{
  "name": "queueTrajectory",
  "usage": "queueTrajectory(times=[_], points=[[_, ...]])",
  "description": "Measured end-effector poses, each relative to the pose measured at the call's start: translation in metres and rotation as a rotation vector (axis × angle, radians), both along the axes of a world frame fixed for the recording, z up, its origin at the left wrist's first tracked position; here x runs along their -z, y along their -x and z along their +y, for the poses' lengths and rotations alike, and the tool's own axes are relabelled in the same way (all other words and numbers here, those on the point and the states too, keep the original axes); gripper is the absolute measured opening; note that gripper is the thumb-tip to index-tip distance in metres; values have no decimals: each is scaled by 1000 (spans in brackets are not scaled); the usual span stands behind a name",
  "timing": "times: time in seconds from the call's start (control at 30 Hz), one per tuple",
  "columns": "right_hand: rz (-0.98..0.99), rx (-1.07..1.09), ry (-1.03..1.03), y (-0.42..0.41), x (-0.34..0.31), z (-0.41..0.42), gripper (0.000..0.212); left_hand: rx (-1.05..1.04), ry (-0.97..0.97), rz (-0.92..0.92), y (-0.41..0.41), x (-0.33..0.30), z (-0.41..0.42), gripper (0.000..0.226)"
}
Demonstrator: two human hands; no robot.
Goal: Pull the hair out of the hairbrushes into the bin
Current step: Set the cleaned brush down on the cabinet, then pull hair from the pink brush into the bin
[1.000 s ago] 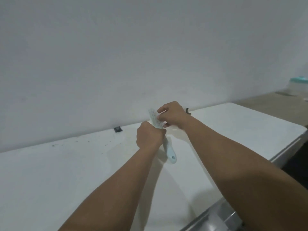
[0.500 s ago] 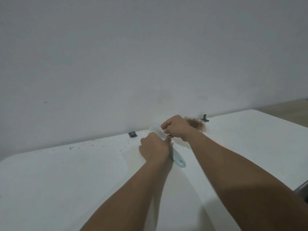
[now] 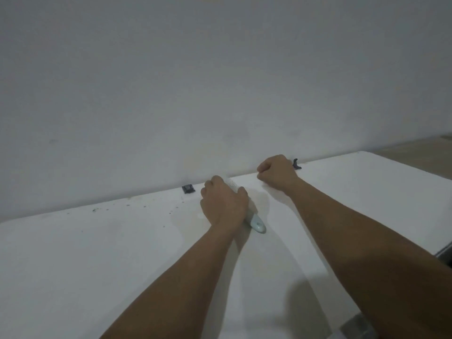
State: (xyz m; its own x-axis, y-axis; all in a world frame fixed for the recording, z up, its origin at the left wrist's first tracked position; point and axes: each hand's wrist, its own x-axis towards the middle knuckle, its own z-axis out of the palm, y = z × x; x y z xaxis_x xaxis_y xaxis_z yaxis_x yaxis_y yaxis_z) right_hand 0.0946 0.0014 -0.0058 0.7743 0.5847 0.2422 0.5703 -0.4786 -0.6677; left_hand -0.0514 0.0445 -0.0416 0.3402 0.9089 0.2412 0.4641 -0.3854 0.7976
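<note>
**Entry: hairbrush clearing, pull step between brush and bin**

- My left hand point(image 3: 223, 204): fingers curled round the pale blue hairbrush point(image 3: 254, 222), pinning it low against the white table point(image 3: 97, 265). The handle end with its hanging hole sticks out toward me from under my palm; a strip of the bristle head shows just past my knuckles, toward the wall point(image 3: 220, 81).
- My right hand point(image 3: 277, 173): drawn well apart from the brush, to the right and nearer the wall, fingers closed into a fist. Whether a tuft of hair is pinched inside, I cannot tell; none shows outside the fist.
- Bin: not in view.
- Other items: a small dark square object point(image 3: 188, 189) by the wall, left of my left hand; a small dark clip-like piece point(image 3: 296, 164) just behind my right hand; dark specks scattered on the left of the table.

Step in hand, as I judge it: a pull off the bristles, my right hand parted from the brush head.

Next move calls for: finding the bin, carrying the fist over it and opening the fingers there, then returning to the bristles for what remains. The left grip must hold the brush firm meanwhile.
</note>
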Motion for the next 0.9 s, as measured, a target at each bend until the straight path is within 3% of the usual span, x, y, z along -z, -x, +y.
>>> queueTrajectory(times=[0.17, 0.33, 0.77, 0.9], points=[[-118, 187, 93, -9, 6, -36, 15, 234, -147, -108, -13, 0, -17, 22], [-130, 229, 181, -11, 14, -62, 20, 435, -107, -42, -29, -6, -36, 22], [68, 242, 57, -15, 12, -86, 36, 453, -101, 96, -40, -2, -46, 16], [223, 253, -54, -11, 7, -108, 29, 477, -130, 84, -41, -8, -55, 18]])
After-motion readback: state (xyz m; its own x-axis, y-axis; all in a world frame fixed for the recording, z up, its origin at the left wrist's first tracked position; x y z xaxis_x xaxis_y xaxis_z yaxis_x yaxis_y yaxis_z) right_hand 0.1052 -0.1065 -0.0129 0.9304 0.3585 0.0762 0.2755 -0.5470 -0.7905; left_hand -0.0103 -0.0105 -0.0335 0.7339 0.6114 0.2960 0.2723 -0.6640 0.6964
